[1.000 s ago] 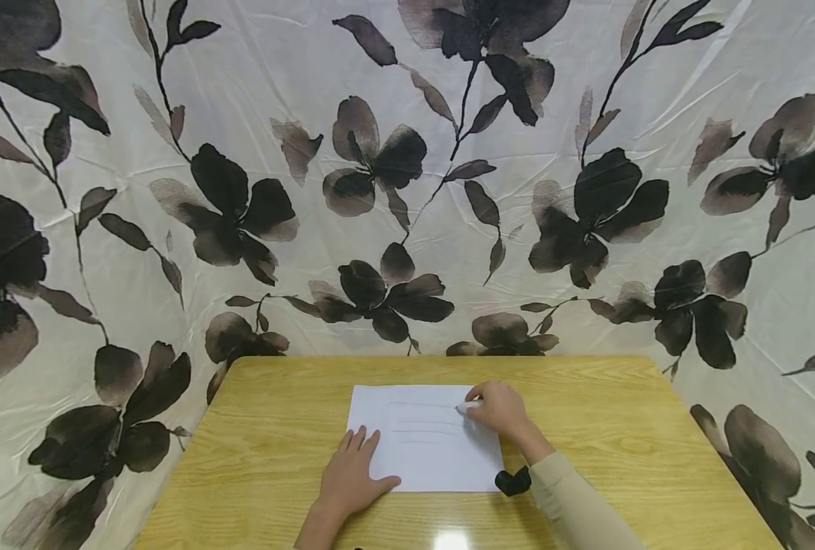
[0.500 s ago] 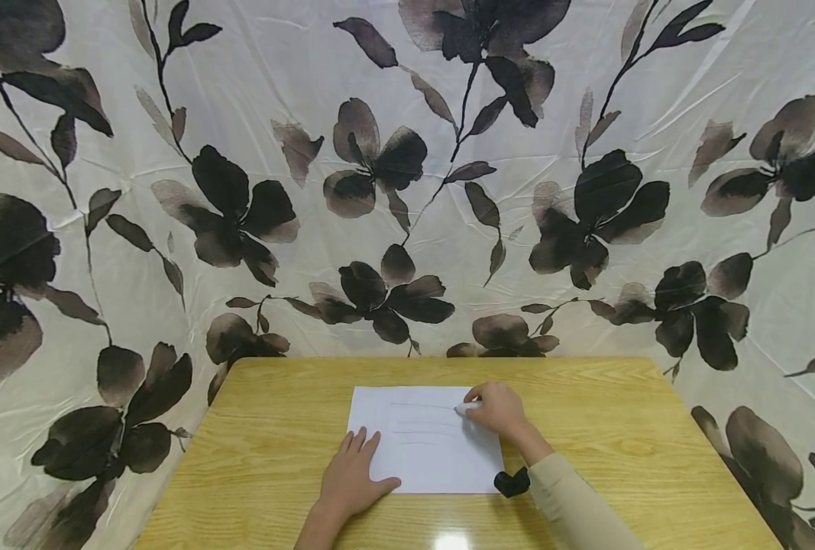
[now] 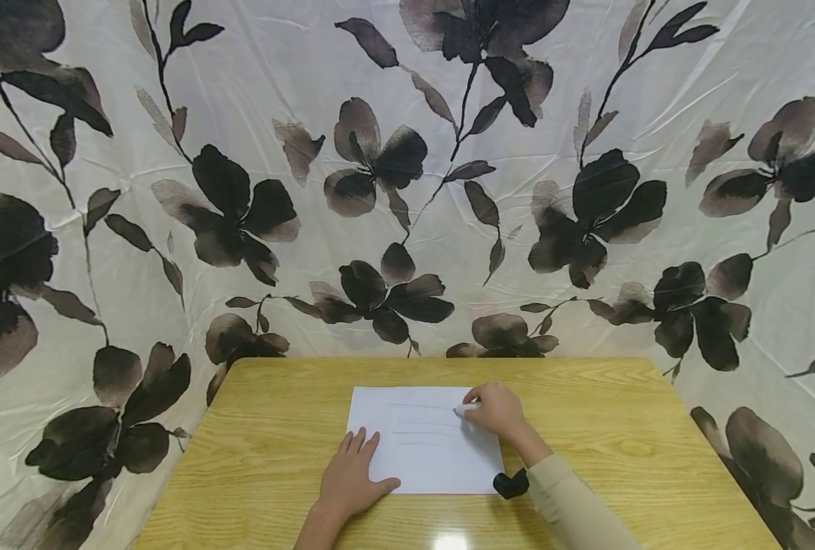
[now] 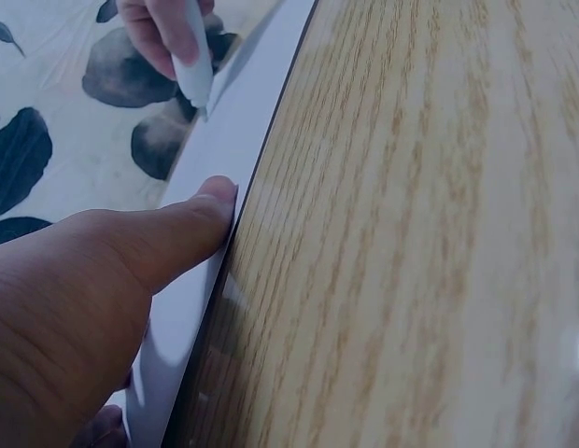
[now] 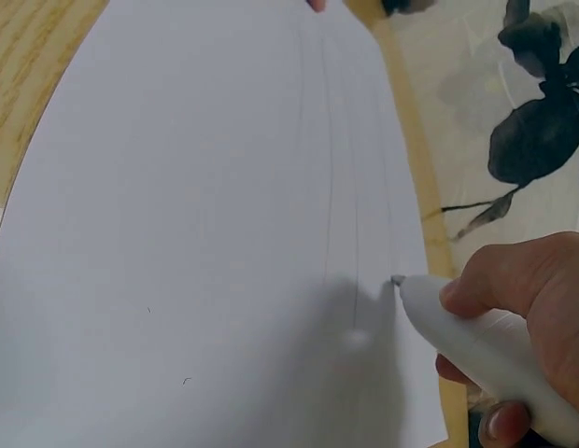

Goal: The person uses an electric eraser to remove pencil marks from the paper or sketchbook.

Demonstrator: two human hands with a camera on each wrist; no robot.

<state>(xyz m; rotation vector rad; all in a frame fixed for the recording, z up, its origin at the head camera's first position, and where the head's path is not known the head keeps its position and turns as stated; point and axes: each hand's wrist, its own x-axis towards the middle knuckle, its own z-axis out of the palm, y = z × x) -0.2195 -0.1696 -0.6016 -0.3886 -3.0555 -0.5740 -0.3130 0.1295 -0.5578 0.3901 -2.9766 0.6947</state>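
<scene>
A white sheet of paper (image 3: 434, 466) with several thin, faint lines lies on the wooden table. My left hand (image 3: 352, 473) rests with spread fingers on the sheet's left side. In the left wrist view, its thumb (image 4: 191, 219) lies along the paper's near edge. At the upper right of the sheet, my right hand (image 3: 498, 409) grips a thick white pen-shaped tool (image 5: 481, 350). The tool's small dark tip touches the paper at the end of one line in the right wrist view. The exact kind of tool is unclear.
Beside the sheet's lower right corner, near the right sleeve, is a small black object (image 3: 510, 483). The wooden table (image 3: 256, 428) reaches back to a white cloth (image 3: 297, 69) with dark flowers. A bright reflection shows on the table's near part.
The tool's tip has shifted very slightly left along the top line, with the right hand. My left hand and the paper have stayed in place.
</scene>
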